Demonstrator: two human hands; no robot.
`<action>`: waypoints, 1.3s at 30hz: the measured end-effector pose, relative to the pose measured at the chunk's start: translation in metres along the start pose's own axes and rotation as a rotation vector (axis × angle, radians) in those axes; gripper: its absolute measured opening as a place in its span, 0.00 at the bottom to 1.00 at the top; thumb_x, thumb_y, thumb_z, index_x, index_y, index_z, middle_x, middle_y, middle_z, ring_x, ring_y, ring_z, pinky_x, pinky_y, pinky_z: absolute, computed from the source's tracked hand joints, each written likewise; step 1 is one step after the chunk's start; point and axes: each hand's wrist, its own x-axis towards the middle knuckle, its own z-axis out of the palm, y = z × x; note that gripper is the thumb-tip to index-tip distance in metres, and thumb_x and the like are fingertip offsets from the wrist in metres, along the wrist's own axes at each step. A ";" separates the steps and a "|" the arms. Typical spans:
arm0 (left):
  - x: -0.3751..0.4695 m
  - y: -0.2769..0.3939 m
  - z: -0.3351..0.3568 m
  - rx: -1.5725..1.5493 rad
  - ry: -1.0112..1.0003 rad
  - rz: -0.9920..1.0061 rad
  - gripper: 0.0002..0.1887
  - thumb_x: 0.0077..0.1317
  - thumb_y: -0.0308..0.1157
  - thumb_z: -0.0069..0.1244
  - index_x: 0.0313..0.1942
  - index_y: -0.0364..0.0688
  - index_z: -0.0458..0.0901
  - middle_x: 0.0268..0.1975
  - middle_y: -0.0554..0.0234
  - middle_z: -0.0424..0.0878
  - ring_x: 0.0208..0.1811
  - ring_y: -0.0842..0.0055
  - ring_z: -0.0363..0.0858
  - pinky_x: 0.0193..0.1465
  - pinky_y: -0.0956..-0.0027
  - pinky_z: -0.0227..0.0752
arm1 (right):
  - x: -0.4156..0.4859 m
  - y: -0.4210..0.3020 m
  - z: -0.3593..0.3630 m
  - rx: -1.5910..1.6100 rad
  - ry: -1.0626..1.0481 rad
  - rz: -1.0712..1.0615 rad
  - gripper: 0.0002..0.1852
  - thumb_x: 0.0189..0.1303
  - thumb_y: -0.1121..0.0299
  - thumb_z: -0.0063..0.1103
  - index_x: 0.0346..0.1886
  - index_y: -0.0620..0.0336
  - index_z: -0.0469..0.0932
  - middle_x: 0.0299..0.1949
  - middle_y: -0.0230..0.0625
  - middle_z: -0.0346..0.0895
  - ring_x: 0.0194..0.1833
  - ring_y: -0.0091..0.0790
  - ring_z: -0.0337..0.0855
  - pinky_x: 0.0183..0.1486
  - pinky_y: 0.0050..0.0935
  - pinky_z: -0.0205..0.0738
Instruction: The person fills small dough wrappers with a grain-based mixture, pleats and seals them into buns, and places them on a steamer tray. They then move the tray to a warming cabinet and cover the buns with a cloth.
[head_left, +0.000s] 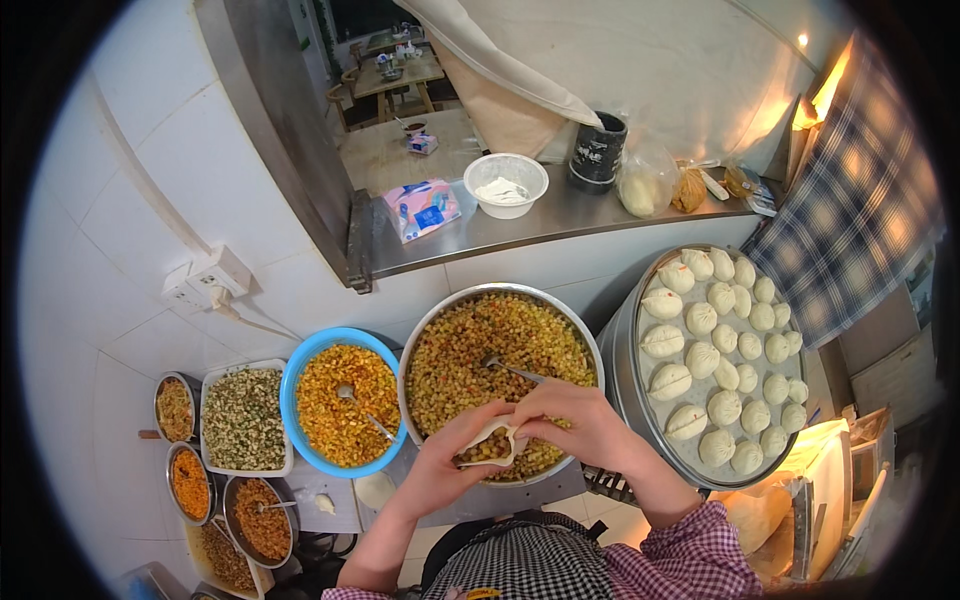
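Observation:
My left hand (450, 461) cups a round dough wrapper (491, 431) from the left, over the near part of a large steel bowl. Chopped filling (487, 449) shows inside the folded wrapper. From the right, the fingers of my right hand (574, 424) pinch the wrapper's edge. Beneath both hands is the steel bowl (596, 352), full of diced yellow-brown filling (502, 322). A metal spoon (514, 367) rests in that filling, its handle running toward my right hand.
At the right stands a round steamer (630, 405) with several shaped buns (701, 319). To the left are a blue plastic basket (289, 420), a white tub (285, 420) and small steel bowls of fillings. A flat dough wrapper (375, 489) lies on the table. A flour bowl (507, 210) stands on the ledge.

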 end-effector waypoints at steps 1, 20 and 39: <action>0.000 0.002 -0.002 0.015 -0.019 0.007 0.36 0.58 0.24 0.65 0.68 0.42 0.71 0.65 0.57 0.77 0.67 0.65 0.75 0.69 0.64 0.67 | 0.000 0.000 0.001 -0.008 0.007 -0.046 0.07 0.59 0.75 0.68 0.41 0.60 0.83 0.36 0.36 0.82 0.39 0.38 0.81 0.42 0.34 0.76; 0.001 -0.035 0.012 -0.694 0.035 -0.215 0.43 0.53 0.21 0.70 0.69 0.39 0.66 0.63 0.59 0.77 0.62 0.73 0.77 0.62 0.66 0.77 | -0.019 0.011 0.043 0.115 0.270 0.119 0.08 0.59 0.78 0.69 0.42 0.64 0.83 0.44 0.39 0.81 0.41 0.35 0.84 0.45 0.28 0.78; 0.001 -0.018 0.007 -0.436 -0.038 -0.170 0.28 0.58 0.25 0.69 0.59 0.39 0.76 0.56 0.67 0.81 0.57 0.82 0.78 0.59 0.72 0.73 | -0.022 -0.001 0.020 -0.035 0.098 0.063 0.08 0.59 0.73 0.69 0.42 0.60 0.83 0.40 0.37 0.83 0.44 0.40 0.83 0.48 0.35 0.78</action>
